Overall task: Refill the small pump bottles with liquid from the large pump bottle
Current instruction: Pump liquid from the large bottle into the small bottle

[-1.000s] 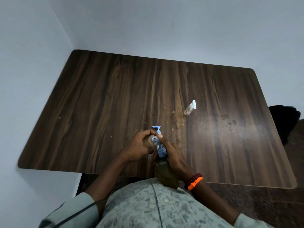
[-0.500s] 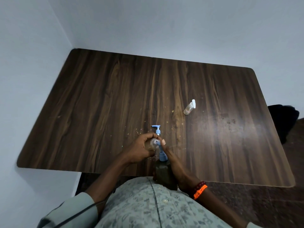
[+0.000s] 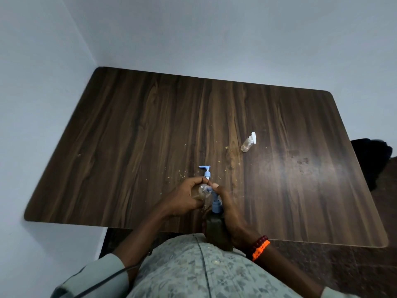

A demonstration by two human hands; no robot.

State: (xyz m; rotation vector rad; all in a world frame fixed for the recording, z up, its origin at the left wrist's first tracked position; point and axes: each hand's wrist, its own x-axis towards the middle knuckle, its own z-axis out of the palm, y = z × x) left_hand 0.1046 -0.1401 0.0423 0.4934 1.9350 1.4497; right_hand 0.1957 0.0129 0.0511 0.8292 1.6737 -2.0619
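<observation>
I am looking down at a dark wood-grain table with rounded corners (image 3: 150,130), sitting tight in a corner of plain pale bluish walls (image 3: 214,33). A dark bundle (image 3: 372,160) is lying beyond its right edge, over dim brownish flooring (image 3: 365,269).

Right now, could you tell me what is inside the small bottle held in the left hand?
The small bottle looks clear with its mouth open under the large pump bottle spout; the left hand covers its body, hiding any liquid level.

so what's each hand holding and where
Left hand grips the small clear bottle around its body; right hand holds the big bottle by its side, fingertip on the pump.
</observation>
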